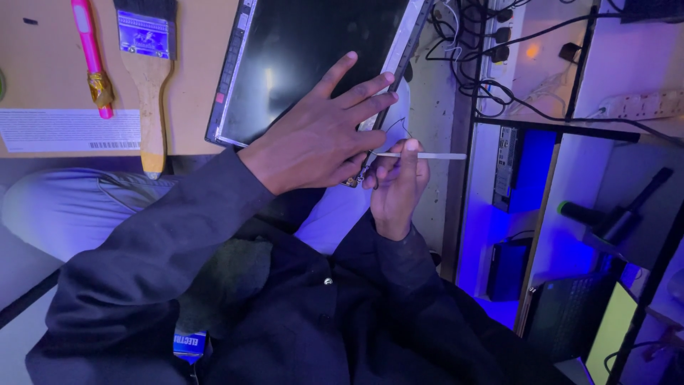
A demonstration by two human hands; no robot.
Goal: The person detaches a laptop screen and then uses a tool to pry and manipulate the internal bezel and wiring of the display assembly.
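Observation:
A dark flat display panel [306, 57] with a metal frame lies tilted across the desk edge and my lap. My left hand [320, 135] rests on its lower right corner, fingers spread and flat on the screen and frame. Just below, my right hand [397, 182] is closed around a thin white strip [427, 155] that sticks out to the right. A thin black wire [395, 127] loops between the two hands by the panel's edge.
A wooden-handled paintbrush [148, 78] and a pink pen [92, 57] lie on the tan desk [43, 71] at the upper left. Tangled cables and a power strip [491, 43] sit at the upper right. Shelves [570, 121] with black boxes, lit blue, fill the right side.

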